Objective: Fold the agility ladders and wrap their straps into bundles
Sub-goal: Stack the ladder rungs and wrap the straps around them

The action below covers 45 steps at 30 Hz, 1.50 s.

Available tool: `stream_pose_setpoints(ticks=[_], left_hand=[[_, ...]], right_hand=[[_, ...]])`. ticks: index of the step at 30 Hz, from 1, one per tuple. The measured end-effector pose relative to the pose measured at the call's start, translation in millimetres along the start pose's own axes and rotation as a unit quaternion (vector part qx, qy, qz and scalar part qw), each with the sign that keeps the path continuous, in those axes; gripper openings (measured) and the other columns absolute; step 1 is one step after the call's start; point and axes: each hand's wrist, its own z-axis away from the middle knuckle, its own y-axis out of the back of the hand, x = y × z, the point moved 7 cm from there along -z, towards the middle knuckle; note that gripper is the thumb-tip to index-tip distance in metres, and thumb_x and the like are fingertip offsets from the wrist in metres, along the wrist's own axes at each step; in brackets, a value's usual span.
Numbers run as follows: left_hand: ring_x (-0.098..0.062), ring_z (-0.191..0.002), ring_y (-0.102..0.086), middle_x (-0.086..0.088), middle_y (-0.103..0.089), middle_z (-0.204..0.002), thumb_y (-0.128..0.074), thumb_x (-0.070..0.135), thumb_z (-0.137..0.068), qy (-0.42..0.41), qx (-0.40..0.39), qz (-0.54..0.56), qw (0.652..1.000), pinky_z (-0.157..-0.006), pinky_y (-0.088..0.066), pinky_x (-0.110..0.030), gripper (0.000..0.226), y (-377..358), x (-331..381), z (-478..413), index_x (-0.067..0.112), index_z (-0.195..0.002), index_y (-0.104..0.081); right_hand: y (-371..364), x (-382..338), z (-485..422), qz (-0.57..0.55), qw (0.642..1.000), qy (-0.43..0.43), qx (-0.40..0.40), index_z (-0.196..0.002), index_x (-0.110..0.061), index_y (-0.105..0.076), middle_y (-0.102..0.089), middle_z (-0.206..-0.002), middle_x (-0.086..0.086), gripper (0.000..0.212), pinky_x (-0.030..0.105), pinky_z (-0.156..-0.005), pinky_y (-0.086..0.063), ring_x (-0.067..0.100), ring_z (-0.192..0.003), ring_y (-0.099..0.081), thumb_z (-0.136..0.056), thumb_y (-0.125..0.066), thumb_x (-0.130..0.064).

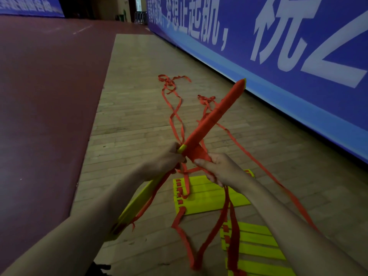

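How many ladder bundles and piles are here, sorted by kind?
Red-wrapped bundle, gripped by the left hand: 1
Bare yellow bundle below the left hand, apparently separate: 1
Yellow rung piles flat on the floor: 2
Total: 4
Loose red straps are too tangled to count; the right hand holds one.

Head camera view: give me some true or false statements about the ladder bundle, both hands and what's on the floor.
1. The bundle is wound with red strap. True.
2. The left hand hangs clear of the bundle. False: it grips it near the yellow end.
3. On the wooden floor below the hands lie yellow rungs. True.
4. The banner along the floor is green. False: it is blue with white characters.
5. The right hand is empty. False: it holds red strap at the bundle.
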Motion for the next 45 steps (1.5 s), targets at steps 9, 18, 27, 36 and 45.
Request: stream_pose_setpoints(ticks=[9, 18, 27, 36, 45], left_hand=[[-0.034, -0.135, -0.029, -0.019, -0.028, -0.144, -0.040, 0.013, -0.100, -0.055, 0.048, -0.347, 0.935, -0.109, -0.028, -0.042, 0.052, -29, -4, -11, 0.000, -0.145, -0.016], [-0.010, -0.074, -0.060, 0.000, -0.064, -0.090, -0.068, 0.014, -0.087, -0.069, -0.027, 0.032, 0.997, -0.065, -0.052, -0.019, 0.031, -2, 8, -7, 0.010, -0.116, -0.060], [-0.023, -0.061, -0.064, -0.013, -0.070, -0.088, -0.058, 0.020, -0.088, 0.035, -0.260, 0.254, 0.931, -0.056, -0.055, -0.031, 0.017, -9, -7, 13, 0.013, -0.092, -0.073], [-0.019, -0.055, -0.055, -0.008, -0.062, -0.074, -0.057, 0.030, -0.087, 0.008, -0.188, 0.239, 0.952, -0.050, -0.047, -0.026, 0.027, -2, -10, 4, 0.009, -0.102, -0.065], [-0.019, -0.060, -0.055, -0.009, -0.062, -0.076, -0.043, 0.041, -0.094, 0.052, -0.169, 0.272, 0.946, -0.057, -0.045, -0.029, 0.037, -3, -17, -5, 0.015, -0.097, -0.069]], right_hand=[[-3, -6, -5, -0.048, 0.990, -0.013, 0.134, -0.060, -0.010, -0.053, -0.039, -0.033, -0.006, 0.046, 0.018, -0.031, -0.023, 0.009, -0.027, -0.032, -0.098, -0.051, -0.036], [13, 1, -6, -0.293, 0.948, -0.049, 0.115, -0.068, -0.010, -0.051, -0.031, -0.036, -0.004, 0.033, 0.013, -0.031, -0.018, 0.005, -0.024, -0.024, -0.096, -0.056, -0.026], [16, -15, -4, -0.261, 0.965, 0.007, 0.012, -0.108, 0.002, -0.056, -0.033, -0.037, -0.003, 0.044, 0.015, -0.029, -0.021, 0.004, -0.024, -0.025, -0.086, -0.055, -0.036], [29, 1, 6, -0.111, 0.992, -0.051, -0.038, -0.095, -0.010, -0.068, -0.073, -0.075, 0.002, 0.015, 0.023, -0.051, -0.053, 0.009, -0.062, -0.067, -0.093, -0.056, -0.019], [36, 6, 0, -0.080, 0.996, -0.033, 0.031, -0.082, -0.011, -0.065, -0.059, -0.054, 0.000, 0.011, 0.017, -0.034, -0.035, 0.008, -0.032, -0.044, -0.088, -0.066, -0.020]])
